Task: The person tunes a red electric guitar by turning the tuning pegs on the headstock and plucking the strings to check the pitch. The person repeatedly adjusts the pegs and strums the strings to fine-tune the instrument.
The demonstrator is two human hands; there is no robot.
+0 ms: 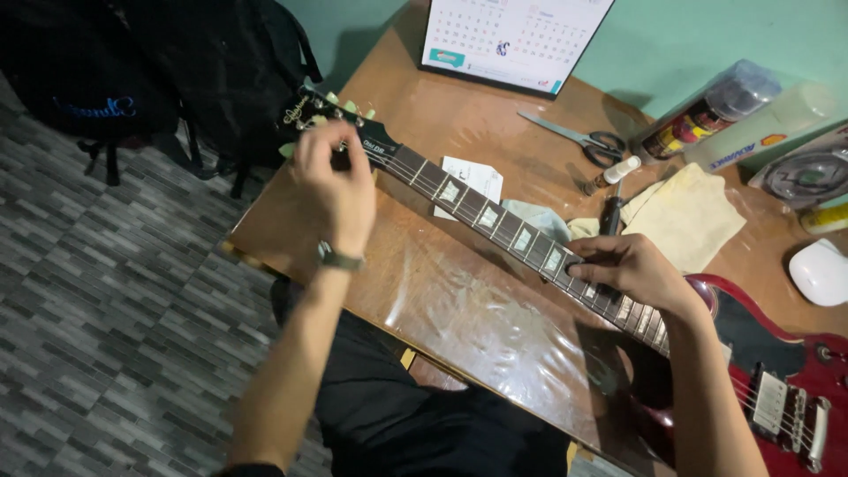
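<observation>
At the upper left of the frame a black bag (150,79) sits on the grey patterned floor. Just right of it, the left hand (334,190) closes over the black headstock (340,128) of a red electric guitar (795,389), its fingers curled at the tuning pegs; exactly which peg it pinches is hidden by the hand. The guitar lies slantwise across the brown table (442,300), headstock at upper left, body at the lower right corner. The neck (495,221) looks stiff and the body probably heavy; the thin strings and small pegs seem the fragile parts, so the neck and body are the safe places to grip. The right hand (632,269) rests on the fretboard, fingertips pressed down on the strings. Beneath the neck lie a white paper slip (477,177) and a pale cloth (685,216), touching or nearly so. Farther up stand a desk calendar (512,40), scissors (583,137), a small bottle (618,172) and a spray can (707,110); a white mouse (820,272) lies at the right edge.
</observation>
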